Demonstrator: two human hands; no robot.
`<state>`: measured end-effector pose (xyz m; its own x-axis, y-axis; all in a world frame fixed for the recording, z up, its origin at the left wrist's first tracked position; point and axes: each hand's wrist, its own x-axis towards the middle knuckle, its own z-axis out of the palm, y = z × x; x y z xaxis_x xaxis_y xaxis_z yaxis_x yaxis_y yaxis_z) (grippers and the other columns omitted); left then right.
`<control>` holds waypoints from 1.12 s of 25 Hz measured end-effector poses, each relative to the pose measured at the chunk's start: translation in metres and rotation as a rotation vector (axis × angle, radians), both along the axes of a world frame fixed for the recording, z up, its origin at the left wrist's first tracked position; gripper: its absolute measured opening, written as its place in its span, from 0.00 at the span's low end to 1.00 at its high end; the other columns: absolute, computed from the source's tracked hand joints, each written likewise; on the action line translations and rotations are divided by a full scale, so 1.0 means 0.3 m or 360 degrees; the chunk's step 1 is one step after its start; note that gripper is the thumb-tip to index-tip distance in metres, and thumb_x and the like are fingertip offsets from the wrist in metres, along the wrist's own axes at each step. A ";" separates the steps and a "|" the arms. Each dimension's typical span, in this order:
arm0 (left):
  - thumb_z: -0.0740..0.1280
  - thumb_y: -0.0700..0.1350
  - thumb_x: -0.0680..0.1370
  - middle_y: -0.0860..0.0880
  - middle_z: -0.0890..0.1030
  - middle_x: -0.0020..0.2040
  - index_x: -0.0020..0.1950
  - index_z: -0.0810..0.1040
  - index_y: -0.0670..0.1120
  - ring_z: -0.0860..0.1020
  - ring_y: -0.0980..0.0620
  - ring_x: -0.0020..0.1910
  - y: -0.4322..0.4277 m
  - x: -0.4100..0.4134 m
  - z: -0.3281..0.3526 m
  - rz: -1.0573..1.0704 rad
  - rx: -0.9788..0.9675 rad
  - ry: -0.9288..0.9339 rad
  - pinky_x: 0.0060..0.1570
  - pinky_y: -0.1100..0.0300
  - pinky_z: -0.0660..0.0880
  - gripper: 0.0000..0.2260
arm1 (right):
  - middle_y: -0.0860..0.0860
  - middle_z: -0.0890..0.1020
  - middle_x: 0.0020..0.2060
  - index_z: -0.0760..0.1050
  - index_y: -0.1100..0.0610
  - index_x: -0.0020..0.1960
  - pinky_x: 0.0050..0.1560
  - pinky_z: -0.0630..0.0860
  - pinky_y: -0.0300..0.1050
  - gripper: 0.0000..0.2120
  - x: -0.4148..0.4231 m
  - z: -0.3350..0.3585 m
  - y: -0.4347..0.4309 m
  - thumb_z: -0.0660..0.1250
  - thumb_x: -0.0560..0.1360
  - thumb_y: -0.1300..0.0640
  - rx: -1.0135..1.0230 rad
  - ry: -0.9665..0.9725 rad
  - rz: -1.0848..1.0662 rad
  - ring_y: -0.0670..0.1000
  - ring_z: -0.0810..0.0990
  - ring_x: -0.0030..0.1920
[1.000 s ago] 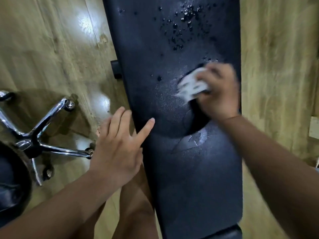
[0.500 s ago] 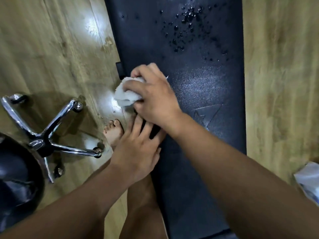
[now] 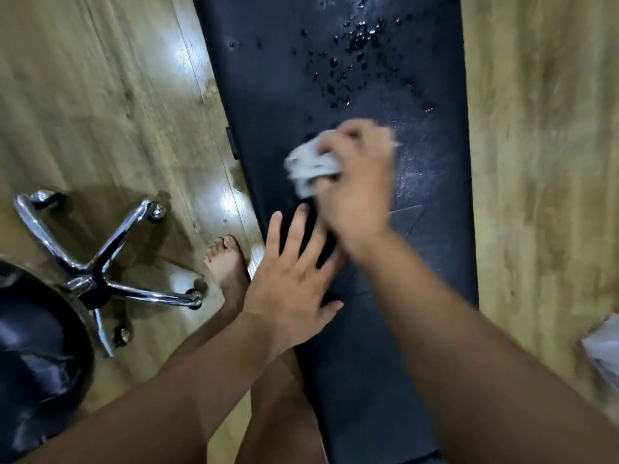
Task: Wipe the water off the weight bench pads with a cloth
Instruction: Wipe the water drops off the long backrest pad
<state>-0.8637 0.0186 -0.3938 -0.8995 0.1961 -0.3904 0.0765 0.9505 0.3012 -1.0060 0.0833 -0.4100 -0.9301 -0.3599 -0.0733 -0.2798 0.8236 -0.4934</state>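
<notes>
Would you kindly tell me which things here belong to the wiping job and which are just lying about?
Job: pad; water drops; cloth, gripped by the right hand; left hand, resting on the pad.
Lying about: chair; white item at the right edge, unclear what.

The bench pad (image 3: 268, 78) has a dark covering like leather, mostly matt, with a fine grain that shines a little where it is wet. The water drops (image 3: 356, 45) on it are small glossy beads. The cloth (image 3: 310, 165) is white, soft and crumpled. The floor (image 3: 536, 162) looks like wood planks, smooth, with bright reflections. The chair base (image 3: 127, 229) is polished chrome metal, and the chair seat (image 3: 37, 363) is black and glossy.
</notes>
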 end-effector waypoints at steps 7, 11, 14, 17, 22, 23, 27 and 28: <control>0.69 0.65 0.65 0.36 0.67 0.73 0.72 0.70 0.46 0.60 0.31 0.72 0.020 -0.012 -0.009 -0.0117 -0.0191 -0.0069 0.70 0.31 0.55 0.40 | 0.55 0.79 0.50 0.81 0.55 0.46 0.50 0.71 0.45 0.16 -0.124 -0.004 0.080 0.65 0.60 0.63 -0.0094 -0.0104 0.0336 0.59 0.75 0.51; 0.69 0.66 0.65 0.35 0.62 0.76 0.74 0.68 0.47 0.58 0.31 0.74 0.020 -0.017 -0.007 -0.0083 -0.0206 -0.0053 0.70 0.30 0.53 0.42 | 0.56 0.79 0.49 0.81 0.54 0.49 0.46 0.68 0.34 0.18 -0.319 0.006 0.379 0.60 0.64 0.63 0.0187 -0.0048 -0.0480 0.57 0.78 0.49; 0.70 0.64 0.64 0.35 0.63 0.75 0.73 0.70 0.46 0.58 0.31 0.74 0.015 -0.008 -0.022 -0.0042 -0.0128 0.0040 0.70 0.30 0.52 0.41 | 0.55 0.79 0.48 0.81 0.54 0.45 0.44 0.65 0.28 0.17 -0.246 -0.017 0.274 0.59 0.62 0.63 0.0123 0.0006 -0.0580 0.54 0.78 0.47; 0.68 0.60 0.68 0.38 0.65 0.71 0.69 0.74 0.45 0.62 0.33 0.70 -0.011 -0.002 -0.034 -0.0044 0.0033 0.0129 0.71 0.33 0.52 0.32 | 0.56 0.79 0.49 0.81 0.56 0.42 0.50 0.72 0.45 0.15 -0.034 -0.026 -0.018 0.67 0.57 0.65 -0.0087 0.0040 -0.0096 0.59 0.74 0.49; 0.68 0.56 0.70 0.41 0.79 0.61 0.62 0.80 0.47 0.69 0.38 0.61 -0.100 -0.032 -0.007 -0.0156 0.0184 0.0021 0.65 0.39 0.60 0.23 | 0.57 0.79 0.49 0.82 0.57 0.44 0.50 0.72 0.50 0.13 -0.002 -0.016 -0.221 0.72 0.59 0.63 -0.0186 -0.0255 0.0602 0.61 0.74 0.51; 0.69 0.56 0.70 0.42 0.78 0.60 0.61 0.80 0.48 0.70 0.38 0.60 -0.113 -0.050 0.001 -0.0155 0.0214 -0.0021 0.64 0.39 0.62 0.23 | 0.58 0.79 0.50 0.82 0.57 0.45 0.50 0.72 0.48 0.12 -0.049 -0.011 -0.152 0.67 0.62 0.61 -0.0112 -0.0248 0.0580 0.61 0.75 0.52; 0.70 0.56 0.71 0.43 0.69 0.72 0.71 0.71 0.48 0.66 0.39 0.67 -0.151 -0.107 0.025 -0.0196 0.0221 -0.0085 0.64 0.42 0.61 0.30 | 0.59 0.78 0.50 0.80 0.58 0.46 0.49 0.66 0.35 0.17 -0.325 0.027 0.196 0.58 0.62 0.61 0.0348 -0.0078 -0.0245 0.61 0.77 0.52; 0.71 0.55 0.70 0.42 0.68 0.72 0.71 0.71 0.48 0.66 0.39 0.68 -0.163 -0.117 0.033 -0.0134 0.0232 -0.0085 0.64 0.43 0.60 0.31 | 0.59 0.78 0.49 0.80 0.58 0.47 0.47 0.65 0.31 0.18 -0.367 0.040 0.231 0.57 0.62 0.63 0.0405 -0.0092 -0.0417 0.59 0.78 0.51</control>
<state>-0.8989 -0.0303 -0.3839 -0.8563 0.3278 -0.3992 0.1339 0.8873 0.4414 -1.1161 0.1528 -0.3982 -0.9800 -0.0735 -0.1849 -0.0208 0.9620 -0.2722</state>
